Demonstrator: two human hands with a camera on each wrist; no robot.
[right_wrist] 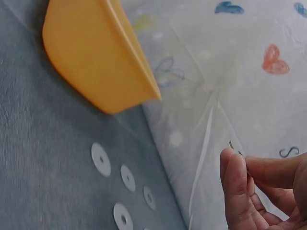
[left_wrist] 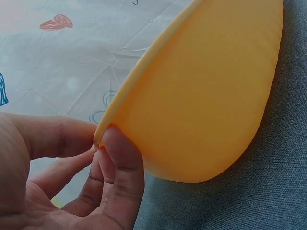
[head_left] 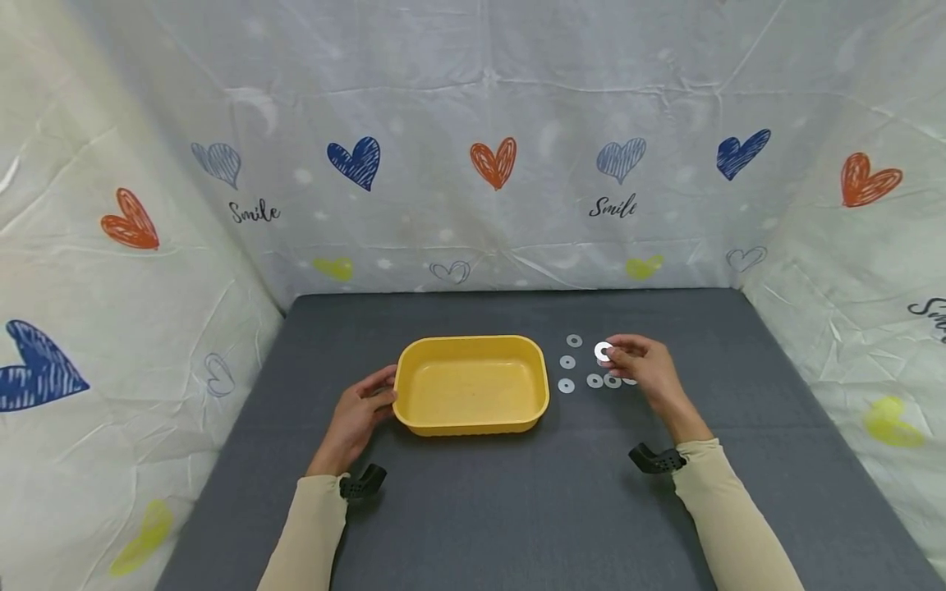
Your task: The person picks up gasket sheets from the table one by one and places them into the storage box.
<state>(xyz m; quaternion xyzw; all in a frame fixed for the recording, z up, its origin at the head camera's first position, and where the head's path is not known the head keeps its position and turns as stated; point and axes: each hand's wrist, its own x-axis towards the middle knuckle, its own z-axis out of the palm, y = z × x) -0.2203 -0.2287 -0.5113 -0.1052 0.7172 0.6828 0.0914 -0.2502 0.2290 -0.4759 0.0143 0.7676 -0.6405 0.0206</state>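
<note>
A yellow plastic tub stands on the dark table, with nothing inside it. My left hand is at its left end; in the left wrist view the thumb and fingers pinch the rim. To the right of the tub, my right hand pinches a flat metal washer between thumb and fingers, raised over the table. The right wrist view shows that washer nearly edge-on at the fingertips. Several more washers lie flat between the tub and the right hand, some partly covered by that hand.
The table has a dark grey cloth-like surface. Behind it and along both sides hangs a pale sheet printed with hearts and words. A black band with a camera sits on the left wrist, another black band on the right.
</note>
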